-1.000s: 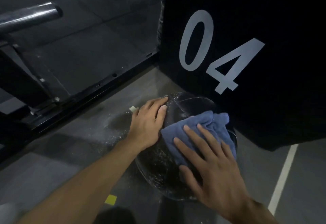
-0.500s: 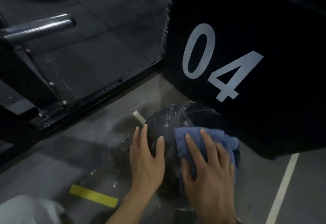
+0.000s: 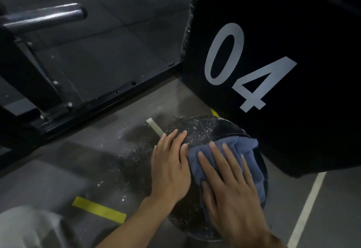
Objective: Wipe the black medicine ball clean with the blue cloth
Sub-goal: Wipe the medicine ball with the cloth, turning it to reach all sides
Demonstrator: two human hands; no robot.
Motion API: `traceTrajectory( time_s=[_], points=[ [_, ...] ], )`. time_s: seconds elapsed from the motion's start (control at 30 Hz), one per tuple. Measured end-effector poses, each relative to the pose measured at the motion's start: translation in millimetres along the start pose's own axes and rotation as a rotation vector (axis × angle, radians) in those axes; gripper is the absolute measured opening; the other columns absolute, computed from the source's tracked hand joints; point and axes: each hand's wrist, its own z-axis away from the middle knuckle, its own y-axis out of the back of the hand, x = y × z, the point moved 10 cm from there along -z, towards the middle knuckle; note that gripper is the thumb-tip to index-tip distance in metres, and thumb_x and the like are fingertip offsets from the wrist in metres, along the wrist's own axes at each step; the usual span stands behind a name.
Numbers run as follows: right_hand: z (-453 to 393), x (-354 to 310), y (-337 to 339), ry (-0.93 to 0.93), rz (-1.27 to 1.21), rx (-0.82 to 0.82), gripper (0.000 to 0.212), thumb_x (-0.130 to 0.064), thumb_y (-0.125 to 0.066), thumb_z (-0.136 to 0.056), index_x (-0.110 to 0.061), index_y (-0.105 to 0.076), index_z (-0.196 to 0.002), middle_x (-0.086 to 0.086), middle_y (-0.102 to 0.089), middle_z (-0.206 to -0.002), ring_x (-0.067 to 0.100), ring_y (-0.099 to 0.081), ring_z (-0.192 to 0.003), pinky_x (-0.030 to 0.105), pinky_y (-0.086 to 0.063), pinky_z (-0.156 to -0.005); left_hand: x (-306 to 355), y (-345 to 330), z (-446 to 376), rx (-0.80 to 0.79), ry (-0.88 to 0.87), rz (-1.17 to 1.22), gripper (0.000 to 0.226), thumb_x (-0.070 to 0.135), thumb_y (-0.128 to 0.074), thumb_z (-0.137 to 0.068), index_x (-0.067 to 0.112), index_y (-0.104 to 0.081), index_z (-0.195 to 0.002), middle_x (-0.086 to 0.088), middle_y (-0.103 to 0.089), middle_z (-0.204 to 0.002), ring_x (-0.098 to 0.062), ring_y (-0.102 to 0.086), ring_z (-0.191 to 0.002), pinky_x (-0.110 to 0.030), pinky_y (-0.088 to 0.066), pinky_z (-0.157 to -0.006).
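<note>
The black medicine ball (image 3: pixel 207 130) rests on the grey floor against a big black box, its top speckled with white dust. My left hand (image 3: pixel 171 166) lies flat on the ball's left side, fingers together and pointing away from me. My right hand (image 3: pixel 230 191) presses the blue cloth (image 3: pixel 239 146) onto the ball's top right, fingers spread over the cloth. The cloth bunches up beyond my fingertips and hangs down the ball's right side. The lower part of the ball is hidden under both hands.
A large black box marked "04" (image 3: pixel 273 52) stands right behind the ball. A black steel rack frame (image 3: pixel 101 101) with a bar (image 3: pixel 45 19) runs across the left. White dust, a yellow tape strip (image 3: pixel 99 209) and a white floor line (image 3: pixel 306 206) mark the floor.
Both hands have stayed on the ball. My right hand has slid the cloth a little across the top; my left hand has shifted slightly up the ball's left side. The camera view moved.
</note>
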Motion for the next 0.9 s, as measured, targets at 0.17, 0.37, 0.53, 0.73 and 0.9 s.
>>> traceTrajectory(
  time_s=[0.17,0.37,0.53,0.73,0.9],
  points=[
    [-63,14,-7,0.002,-0.054,-0.245,0.058,-0.046,-0.033,-0.102,-0.03,-0.041,-0.157,0.002,-0.028,-0.171,0.025,-0.018,-0.16,0.057,-0.017,-0.127,3,-3,-3,0.009,-0.032,-0.036,0.062,0.048,-0.015,-0.104,0.026,-0.052,-0.149,0.004,-0.047,-0.159,-0.019,-0.033,-0.154,-0.053,-0.031,-0.123],
    [-135,51,-34,-0.247,-0.164,-0.566,0.056,-0.058,-0.032,-0.095,-0.05,-0.043,-0.15,-0.009,-0.037,-0.163,0.02,-0.028,-0.152,0.068,-0.017,-0.121,5,-4,1,0.018,-0.01,-0.113,0.055,0.05,-0.019,-0.107,0.035,-0.049,-0.15,0.011,-0.043,-0.161,-0.015,-0.028,-0.156,-0.055,-0.03,-0.122],
    [-153,85,-50,-0.471,-0.405,-0.674,0.052,-0.079,-0.031,-0.061,-0.071,-0.062,-0.102,-0.004,-0.071,-0.122,0.028,-0.066,-0.118,0.057,-0.05,-0.103,4,1,1,0.027,0.012,-0.085,0.056,0.054,-0.018,-0.106,0.039,-0.047,-0.151,0.016,-0.042,-0.161,-0.012,-0.027,-0.155,-0.056,-0.025,-0.124],
    [-155,70,-46,-0.41,-0.382,-0.646,0.059,-0.063,-0.037,-0.085,-0.052,-0.056,-0.139,-0.002,-0.065,-0.137,0.032,-0.057,-0.128,0.051,-0.045,-0.107,-4,3,-3,0.054,0.018,-0.056,0.051,0.049,-0.023,-0.107,0.037,-0.051,-0.147,0.014,-0.047,-0.156,-0.012,-0.035,-0.15,-0.057,-0.03,-0.12],
    [-140,57,-41,-0.303,-0.318,-0.569,0.08,-0.062,-0.022,-0.075,-0.043,-0.051,-0.147,-0.006,-0.047,-0.158,0.025,-0.042,-0.145,0.058,-0.033,-0.117,-9,6,2,0.071,-0.015,-0.036,0.049,0.044,-0.025,-0.108,0.031,-0.053,-0.146,0.01,-0.05,-0.153,-0.017,-0.041,-0.148,-0.057,-0.036,-0.117]
  ],
)
